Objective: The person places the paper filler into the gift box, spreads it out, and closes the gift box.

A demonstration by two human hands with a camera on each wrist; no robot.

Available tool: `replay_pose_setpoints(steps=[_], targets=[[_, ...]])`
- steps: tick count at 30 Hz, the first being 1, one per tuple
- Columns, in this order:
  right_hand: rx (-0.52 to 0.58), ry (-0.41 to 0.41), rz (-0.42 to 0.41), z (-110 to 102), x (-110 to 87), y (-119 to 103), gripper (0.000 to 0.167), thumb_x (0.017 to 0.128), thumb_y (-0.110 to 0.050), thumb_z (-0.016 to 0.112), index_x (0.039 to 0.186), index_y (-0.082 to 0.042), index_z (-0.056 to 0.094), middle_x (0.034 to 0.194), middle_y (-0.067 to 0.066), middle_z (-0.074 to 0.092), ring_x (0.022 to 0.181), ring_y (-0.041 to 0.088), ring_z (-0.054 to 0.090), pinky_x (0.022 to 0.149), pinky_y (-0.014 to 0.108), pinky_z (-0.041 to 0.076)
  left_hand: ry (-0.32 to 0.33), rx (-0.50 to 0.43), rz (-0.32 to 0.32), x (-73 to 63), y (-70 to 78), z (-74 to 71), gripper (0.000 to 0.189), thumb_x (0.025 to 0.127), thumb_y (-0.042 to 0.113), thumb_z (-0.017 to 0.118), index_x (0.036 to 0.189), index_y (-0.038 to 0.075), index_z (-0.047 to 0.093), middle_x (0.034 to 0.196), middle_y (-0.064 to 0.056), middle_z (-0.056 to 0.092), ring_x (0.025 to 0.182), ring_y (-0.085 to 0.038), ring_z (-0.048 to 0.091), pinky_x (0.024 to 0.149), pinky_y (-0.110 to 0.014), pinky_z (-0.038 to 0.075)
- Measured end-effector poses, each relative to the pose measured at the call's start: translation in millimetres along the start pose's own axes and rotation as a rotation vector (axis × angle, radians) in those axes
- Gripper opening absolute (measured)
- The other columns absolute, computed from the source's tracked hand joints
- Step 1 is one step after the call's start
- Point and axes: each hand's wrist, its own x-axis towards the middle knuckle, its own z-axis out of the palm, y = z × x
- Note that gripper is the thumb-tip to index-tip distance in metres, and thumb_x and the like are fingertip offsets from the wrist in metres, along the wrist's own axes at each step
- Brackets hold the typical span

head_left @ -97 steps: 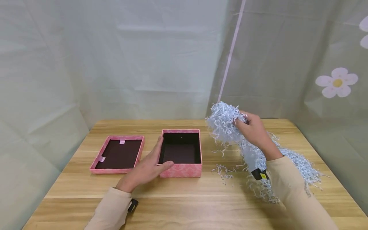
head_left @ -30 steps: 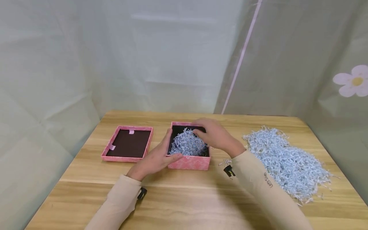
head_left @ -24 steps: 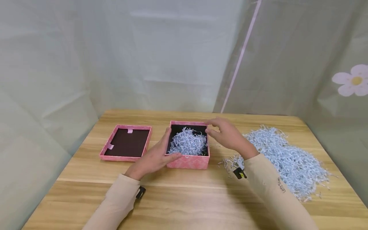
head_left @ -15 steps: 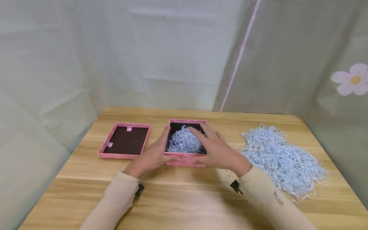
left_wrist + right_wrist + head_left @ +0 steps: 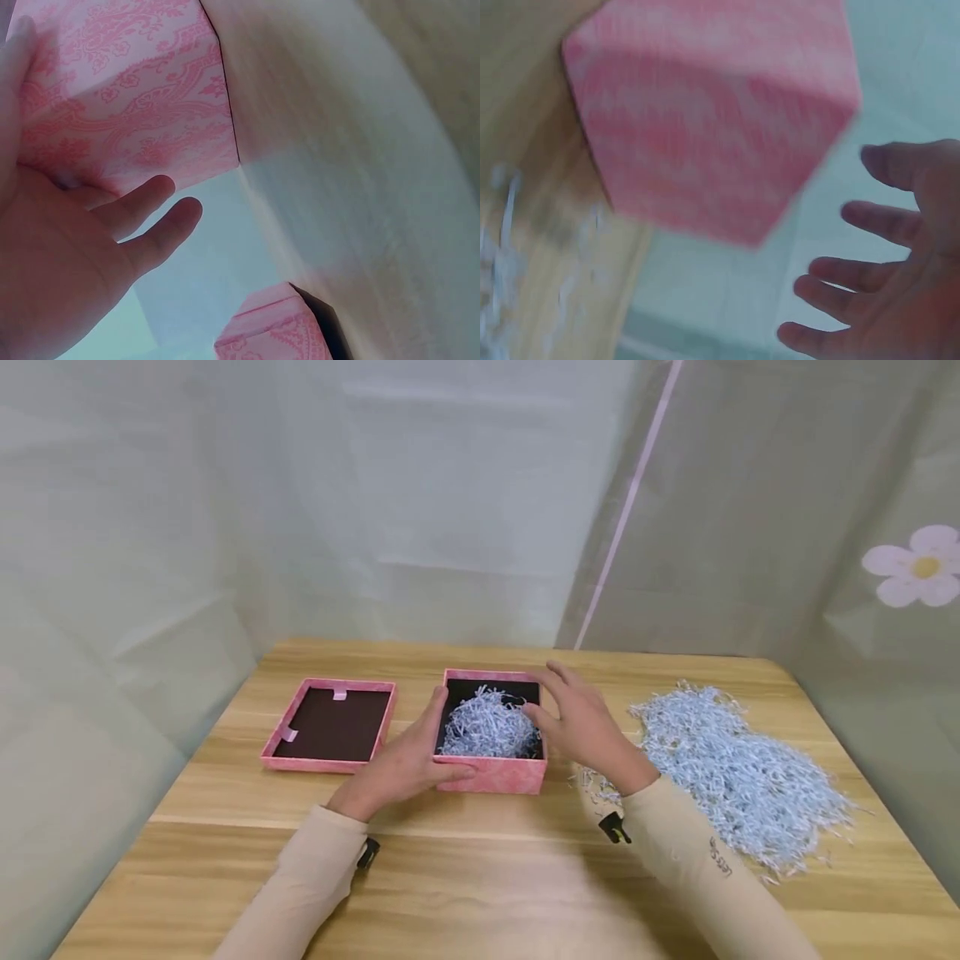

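Fingers spread, our right hand [image 5: 588, 727] hovers just beside the pink-patterned rectangular cardboard box [image 5: 491, 775]; our left hand [image 5: 401, 772] touches its left side, fingers nearly straight, thumb on front. Box sits on wood-grain table [image 5: 465, 885], crinkled light-blue paper shreds [image 5: 491, 727] inside; we see a heap [image 5: 738, 777] right.

The clump of blue paper shreds [image 5: 489, 728], earlier held up in the right hand [image 5: 588, 731], now lies inside the pink box [image 5: 491, 776]. That hand — now emptied — has shifted from the box's front to its right side.
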Motion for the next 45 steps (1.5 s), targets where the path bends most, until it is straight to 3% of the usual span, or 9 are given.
replay_pose_setpoints(steps=[6,10,13,17,21,28,36,42,45], targets=[[-0.033,-0.159,0.107,-42.2,-27.8,38.0,0.072,0.100,-0.041,0.063,0.160,-0.016,0.031,0.165,0.025,0.007,0.144,0.056,0.015,0.108,0.076,0.013,-0.016,0.028,0.011,-5.2,1.6,-4.0,0.117,0.089,0.068,0.062,0.162,0.016,-0.013,0.168,-0.003,-0.008,0.150,-0.032,0.018,0.115,-0.049,0.029],[-0.037,-0.243,0.165,-66.0,-56.1,69.9,0.092,0.093,-0.046,0.072,0.164,-0.022,0.019,0.165,0.023,-0.008,0.146,0.056,0.002,0.103,0.080,0.012,-0.023,0.030,0.022,-9.2,1.1,-6.1,0.107,0.096,0.061,0.059,0.162,0.016,-0.012,0.168,-0.002,-0.009,0.150,-0.032,0.017,0.114,-0.051,0.029],[-0.067,-0.282,0.214,-74.5,-77.3,91.3,0.109,0.084,-0.050,0.080,0.165,-0.024,0.010,0.164,0.022,-0.018,0.146,0.054,-0.008,0.101,0.082,0.007,-0.022,0.014,0.028,-10.3,1.0,-8.4,0.103,0.098,0.056,0.059,0.162,0.018,-0.012,0.168,-0.001,-0.010,0.150,-0.033,0.017,0.114,-0.052,0.029],[-0.140,-0.325,0.243,-68.4,-93.4,110.7,0.125,0.075,-0.060,0.081,0.164,-0.025,0.001,0.161,0.027,-0.023,0.144,0.056,-0.012,0.098,0.084,0.003,-0.022,0.004,0.021,-12.4,-1.3,-12.8,0.104,0.097,0.058,0.059,0.162,0.020,-0.014,0.168,-0.002,-0.009,0.150,-0.035,0.018,0.113,-0.054,0.031],[-0.192,-0.345,0.235,-54.4,-90.6,117.5,0.131,0.072,-0.066,0.080,0.164,-0.022,-0.002,0.160,0.032,-0.020,0.144,0.058,-0.011,0.097,0.085,0.004,-0.020,0.008,0.008,-15.8,-6.5,-16.9,0.105,0.097,0.059,0.059,0.162,0.019,-0.013,0.168,-0.003,-0.009,0.149,-0.036,0.019,0.113,-0.056,0.029],[-0.332,-0.400,0.202,-37.1,-56.7,120.9,0.138,0.066,-0.071,0.080,0.164,-0.015,0.001,0.160,0.034,-0.015,0.144,0.057,-0.009,0.100,0.084,0.003,0.007,-0.011,0.016,-19.3,-13.1,-16.4,0.103,0.098,0.052,0.062,0.162,0.018,-0.011,0.168,-0.002,-0.009,0.150,-0.035,0.016,0.115,-0.055,0.023],[-0.187,-0.504,0.250,-22.8,-41.4,132.7,0.125,0.074,-0.064,0.079,0.163,-0.009,0.011,0.160,0.035,-0.010,0.144,0.057,-0.009,0.103,0.080,-0.002,0.001,-0.023,-0.002,-19.9,-10.4,-12.0,0.107,0.093,0.065,0.059,0.162,0.023,-0.011,0.168,0.000,-0.008,0.151,-0.034,0.014,0.115,-0.056,0.023],[-0.123,-0.343,0.099,-16.9,-42.3,126.4,0.081,0.087,-0.026,0.081,0.152,0.000,0.041,0.152,0.035,0.034,0.140,0.056,0.027,0.108,0.071,0.023,-0.002,-0.016,-0.005,-16.8,-3.9,-14.0,0.107,0.093,0.065,0.059,0.162,0.024,-0.012,0.168,0.002,-0.008,0.150,-0.034,0.018,0.112,-0.058,0.029],[-0.132,-0.292,0.048,-12.6,-43.0,120.8,0.065,0.089,-0.006,0.077,0.147,0.003,0.048,0.144,0.031,0.047,0.133,0.053,0.040,0.107,0.065,0.033,-0.002,-0.010,-0.018,-16.4,-3.4,-13.0,0.108,0.092,0.068,0.059,0.162,0.024,-0.011,0.168,0.001,-0.007,0.150,-0.036,0.019,0.112,-0.058,0.030]])
